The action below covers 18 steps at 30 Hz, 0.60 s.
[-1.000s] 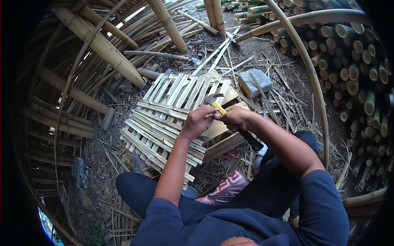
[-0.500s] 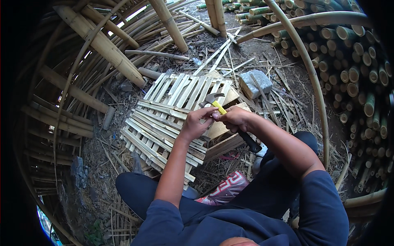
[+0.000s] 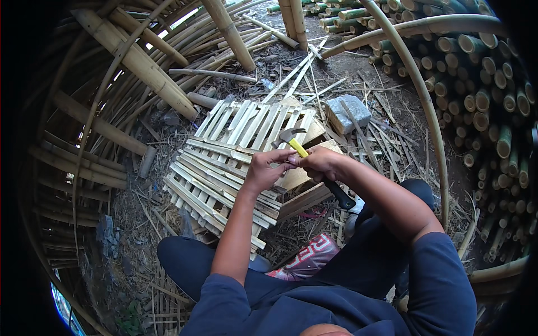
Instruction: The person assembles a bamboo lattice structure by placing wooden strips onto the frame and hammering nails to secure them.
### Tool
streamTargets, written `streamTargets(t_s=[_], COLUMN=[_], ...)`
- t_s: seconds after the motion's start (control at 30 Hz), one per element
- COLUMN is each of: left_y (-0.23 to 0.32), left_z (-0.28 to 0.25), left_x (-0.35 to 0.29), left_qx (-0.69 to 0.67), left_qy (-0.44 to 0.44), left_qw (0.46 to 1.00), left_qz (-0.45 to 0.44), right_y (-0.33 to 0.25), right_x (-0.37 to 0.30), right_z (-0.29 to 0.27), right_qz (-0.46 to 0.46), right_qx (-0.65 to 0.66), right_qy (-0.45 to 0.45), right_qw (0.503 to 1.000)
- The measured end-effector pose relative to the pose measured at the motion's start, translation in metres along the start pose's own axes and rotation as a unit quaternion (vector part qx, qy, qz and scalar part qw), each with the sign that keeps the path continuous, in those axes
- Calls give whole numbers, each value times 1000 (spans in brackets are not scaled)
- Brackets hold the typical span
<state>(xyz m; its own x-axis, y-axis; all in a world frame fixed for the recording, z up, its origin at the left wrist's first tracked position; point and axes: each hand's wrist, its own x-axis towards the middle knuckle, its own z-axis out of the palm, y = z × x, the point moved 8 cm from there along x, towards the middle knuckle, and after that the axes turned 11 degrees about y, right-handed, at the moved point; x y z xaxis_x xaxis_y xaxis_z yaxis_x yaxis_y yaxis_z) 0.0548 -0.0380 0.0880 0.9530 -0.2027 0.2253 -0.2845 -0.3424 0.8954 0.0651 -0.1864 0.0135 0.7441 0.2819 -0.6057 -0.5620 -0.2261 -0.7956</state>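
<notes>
My right hand (image 3: 320, 163) is closed around a claw hammer (image 3: 298, 147) with a yellow shaft and a black grip; its metal head points away from me. Close against it, my left hand (image 3: 263, 171) has thumb and fingertips pinched together, meeting the right fingertips. Whatever lies in that pinch is too small to make out. Beneath both hands is a slatted panel of split bamboo strips (image 3: 216, 182), with more strips laid across it. Wooden boards (image 3: 305, 200) support it on the right side.
A grey stone block (image 3: 348, 114) lies beyond the panel to the right. Cut bamboo poles (image 3: 482, 101) are stacked at the right, and bamboo posts (image 3: 134, 61) lean at the left. A red printed bag (image 3: 308, 259) sits between my legs. Bamboo scraps litter the ground.
Both hands stay together in nearly the same place. The fingertips have shifted slightly, and the hammer has tilted a little.
</notes>
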Motion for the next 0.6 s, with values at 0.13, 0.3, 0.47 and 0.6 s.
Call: streamTargets(t_s=[0.13, 0.3, 0.47, 0.6], left_y=[-21, -31, -20, -25], left_z=[-8, -26, -24, -12], left_x=[0, 6, 1, 1], left_qx=[-55, -17, 119, 148], left_qy=[73, 154, 152, 137], left_qw=[996, 988, 976, 971], left_qz=[-4, -8, 104, 126], right_y=[-11, -8, 10, 12], right_x=[-9, -6, 13, 20], right_z=[0, -14, -19, -27], right_qz=[-11, -33, -39, -125], right_qx=[-3, -24, -32, -143], right_qy=[38, 189, 201, 250], right_qw=[999, 981, 978, 949])
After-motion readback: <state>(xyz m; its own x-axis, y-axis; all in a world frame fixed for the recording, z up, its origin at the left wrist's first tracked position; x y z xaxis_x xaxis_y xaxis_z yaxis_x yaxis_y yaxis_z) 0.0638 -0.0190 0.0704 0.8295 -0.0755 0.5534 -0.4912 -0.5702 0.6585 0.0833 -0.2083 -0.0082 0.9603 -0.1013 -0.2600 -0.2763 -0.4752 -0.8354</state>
